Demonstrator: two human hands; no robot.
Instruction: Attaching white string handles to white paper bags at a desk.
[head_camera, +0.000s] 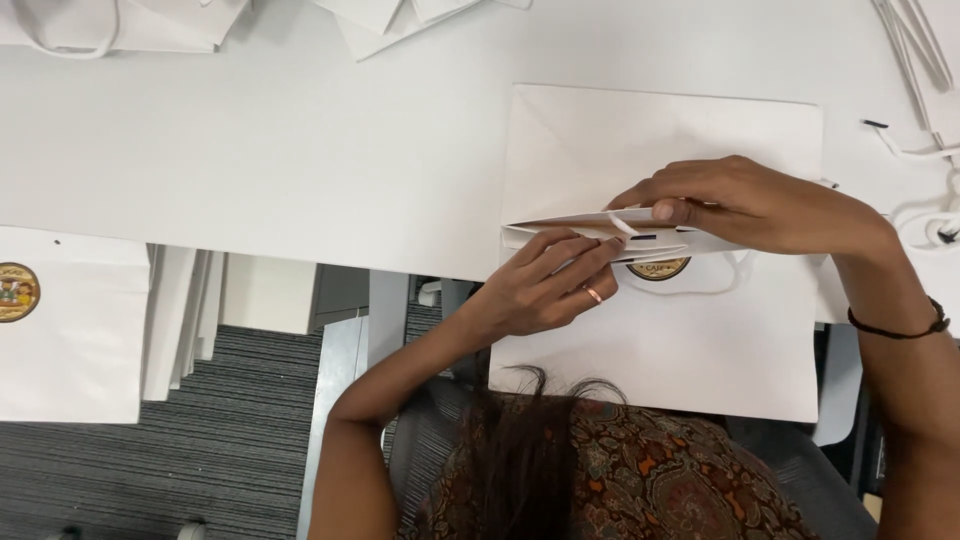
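A single head-worn camera looks almost straight down from above the person's own head, close over the near edge of a white table (300, 150). It faces away from the body: hair and patterned clothing fill the bottom, grey carpet (230, 440) shows lower left, and the far tabletop runs along the top.
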